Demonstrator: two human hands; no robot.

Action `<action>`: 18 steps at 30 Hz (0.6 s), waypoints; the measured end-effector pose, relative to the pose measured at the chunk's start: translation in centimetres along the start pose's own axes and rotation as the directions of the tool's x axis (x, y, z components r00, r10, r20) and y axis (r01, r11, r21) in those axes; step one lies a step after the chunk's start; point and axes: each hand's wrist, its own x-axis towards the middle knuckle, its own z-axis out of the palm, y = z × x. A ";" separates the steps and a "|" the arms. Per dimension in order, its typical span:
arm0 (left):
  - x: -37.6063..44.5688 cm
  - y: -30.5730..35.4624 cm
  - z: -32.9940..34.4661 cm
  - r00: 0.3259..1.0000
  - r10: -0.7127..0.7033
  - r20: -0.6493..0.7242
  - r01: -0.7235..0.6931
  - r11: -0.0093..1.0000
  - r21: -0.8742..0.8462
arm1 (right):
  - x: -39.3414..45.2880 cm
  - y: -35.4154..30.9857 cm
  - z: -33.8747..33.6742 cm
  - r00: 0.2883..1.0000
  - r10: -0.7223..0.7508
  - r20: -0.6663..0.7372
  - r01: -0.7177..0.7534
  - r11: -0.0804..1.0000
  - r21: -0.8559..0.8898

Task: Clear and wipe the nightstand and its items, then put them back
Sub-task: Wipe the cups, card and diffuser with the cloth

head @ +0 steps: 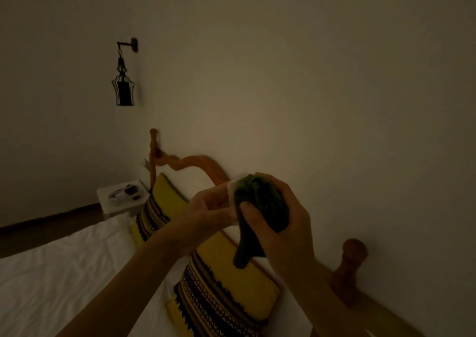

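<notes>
In dim light I hold both hands up over the bed. My right hand (pixel 280 220) grips a dark green cloth (pixel 260 207) bunched against a small white item (pixel 231 195), with a tail of cloth hanging down. My left hand (pixel 206 207) holds that white item from the left; most of it is hidden by the cloth and fingers, so its kind is unclear. A white nightstand (pixel 108 205) stands on the far side of the bed, in the corner, with a dark small object (pixel 131 191) and a pale item on top.
Two yellow patterned pillows (pixel 226 285) lean on the orange wooden headboard (pixel 203 164) against the wall. White bedsheet (pixel 64 272) fills the lower left. A dark lantern lamp (pixel 123 84) hangs on the wall above the nightstand. A bedpost knob (pixel 354 251) is at the right.
</notes>
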 end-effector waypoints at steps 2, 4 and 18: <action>0.1 0.4 0.2 0.997 0.059 0.058 -0.058 0.998 -0.007 | 0.3 -0.9 0.0 0.997 -0.081 0.014 0.081 0.997 0.001; -0.1 1.0 0.5 0.987 0.083 0.141 -0.071 0.993 -0.090 | 1.5 -1.0 -0.4 0.997 -0.054 -0.064 0.056 0.998 0.035; -0.5 3.8 1.6 1.000 0.031 -0.002 -0.031 0.990 -0.138 | 2.8 0.1 0.7 0.970 -0.047 -0.238 0.044 0.999 -0.019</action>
